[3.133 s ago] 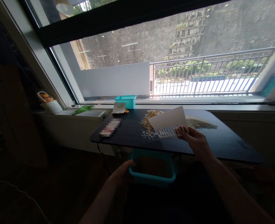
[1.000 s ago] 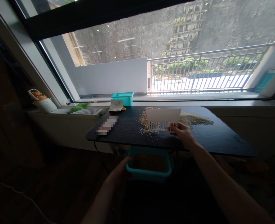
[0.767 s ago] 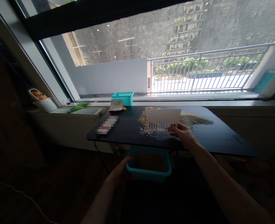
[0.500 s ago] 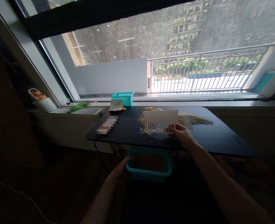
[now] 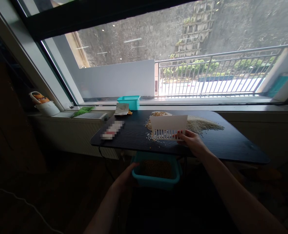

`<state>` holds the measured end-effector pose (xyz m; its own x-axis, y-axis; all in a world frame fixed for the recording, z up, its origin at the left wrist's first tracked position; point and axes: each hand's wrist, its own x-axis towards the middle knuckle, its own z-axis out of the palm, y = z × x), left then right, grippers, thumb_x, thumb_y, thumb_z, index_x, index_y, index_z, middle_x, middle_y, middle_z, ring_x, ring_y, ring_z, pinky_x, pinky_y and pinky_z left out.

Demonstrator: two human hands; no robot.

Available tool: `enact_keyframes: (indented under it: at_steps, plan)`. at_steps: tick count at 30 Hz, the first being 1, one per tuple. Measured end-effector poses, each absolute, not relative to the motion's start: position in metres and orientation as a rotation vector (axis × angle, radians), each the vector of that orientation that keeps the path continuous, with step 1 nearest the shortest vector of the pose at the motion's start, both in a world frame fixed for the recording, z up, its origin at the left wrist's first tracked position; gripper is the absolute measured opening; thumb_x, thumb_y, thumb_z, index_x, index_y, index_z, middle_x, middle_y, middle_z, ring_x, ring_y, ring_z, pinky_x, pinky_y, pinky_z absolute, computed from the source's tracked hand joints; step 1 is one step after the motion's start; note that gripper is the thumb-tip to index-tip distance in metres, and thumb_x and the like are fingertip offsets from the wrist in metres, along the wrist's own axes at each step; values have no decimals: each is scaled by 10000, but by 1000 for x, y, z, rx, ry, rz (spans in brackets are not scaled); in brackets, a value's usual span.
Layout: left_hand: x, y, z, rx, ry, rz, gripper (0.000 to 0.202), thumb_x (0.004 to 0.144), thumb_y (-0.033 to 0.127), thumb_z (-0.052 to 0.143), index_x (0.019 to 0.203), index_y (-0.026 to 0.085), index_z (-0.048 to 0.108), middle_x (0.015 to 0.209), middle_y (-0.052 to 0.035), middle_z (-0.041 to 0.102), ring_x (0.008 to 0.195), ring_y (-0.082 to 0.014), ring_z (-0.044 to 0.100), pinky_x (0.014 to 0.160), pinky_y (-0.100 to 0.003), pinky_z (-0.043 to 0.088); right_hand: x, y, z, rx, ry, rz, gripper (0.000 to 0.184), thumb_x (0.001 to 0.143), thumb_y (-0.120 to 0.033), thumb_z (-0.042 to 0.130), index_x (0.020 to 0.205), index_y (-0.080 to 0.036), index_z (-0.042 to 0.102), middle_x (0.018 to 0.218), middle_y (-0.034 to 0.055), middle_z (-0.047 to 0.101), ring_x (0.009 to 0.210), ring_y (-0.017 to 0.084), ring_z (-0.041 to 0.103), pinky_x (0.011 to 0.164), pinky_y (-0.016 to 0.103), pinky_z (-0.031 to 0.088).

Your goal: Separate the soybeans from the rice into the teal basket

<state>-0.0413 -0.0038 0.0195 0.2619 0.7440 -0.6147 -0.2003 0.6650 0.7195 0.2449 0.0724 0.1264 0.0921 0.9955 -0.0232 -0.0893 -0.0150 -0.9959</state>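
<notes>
My right hand (image 5: 189, 139) grips the lower right corner of a white card with a row of slots cut along its lower edge (image 5: 168, 123), held upright over the table (image 5: 131, 135). Behind the card lie soybean-like yellow grains (image 5: 159, 113) mixed with rice, with loose bits in front of it. A heap of white rice (image 5: 199, 124) spreads to the right. Below the table's front edge, my left hand (image 5: 126, 175) holds the left side of a turquoise tub (image 5: 156, 182). Brown-yellow grains (image 5: 156, 169) cover the tub's bottom; its far side is in shadow.
A second turquoise tub (image 5: 131, 102) stands at the back by the window, with a paper piece (image 5: 121, 109) before it. A blurred-out flat object (image 5: 113, 130) lies on the table's left. Beyond stand a radiator (image 5: 90, 116) and a white pot (image 5: 46, 109).
A single yellow grain now lies near the table's front edge, above the tub. The slotted card and both hands have hardly moved.
</notes>
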Motion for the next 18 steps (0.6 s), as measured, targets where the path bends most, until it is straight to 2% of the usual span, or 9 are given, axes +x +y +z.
enact_keyframes:
  at_steps: [7, 13, 18]
  plan:
    - [-42, -4, 21, 600, 1119, 676, 499, 687, 571, 581, 1018, 198, 590, 847, -47, 637, 860, -244, 601, 738, -375, 484, 241, 73, 129, -1204, -1051, 1177, 242, 565, -299, 800, 743, -188, 679, 709, 15, 713, 724, 162, 679, 568, 209, 542]
    - [-42, -5, 23, 584, 1112, 665, 467, 722, 542, 556, 1015, 179, 584, 779, -41, 623, 786, -228, 596, 740, -384, 490, 239, 73, 129, -1184, -1059, 1182, 243, 568, -314, 799, 733, -187, 676, 717, 15, 714, 723, 157, 676, 572, 210, 543]
    - [-42, -5, 24, 581, 1134, 679, 445, 734, 521, 558, 1033, 192, 577, 801, -35, 627, 792, -226, 599, 749, -394, 494, 235, 78, 128, -1192, -1072, 1156, 231, 581, -301, 795, 739, -185, 673, 706, 12, 710, 702, 149, 671, 568, 211, 542]
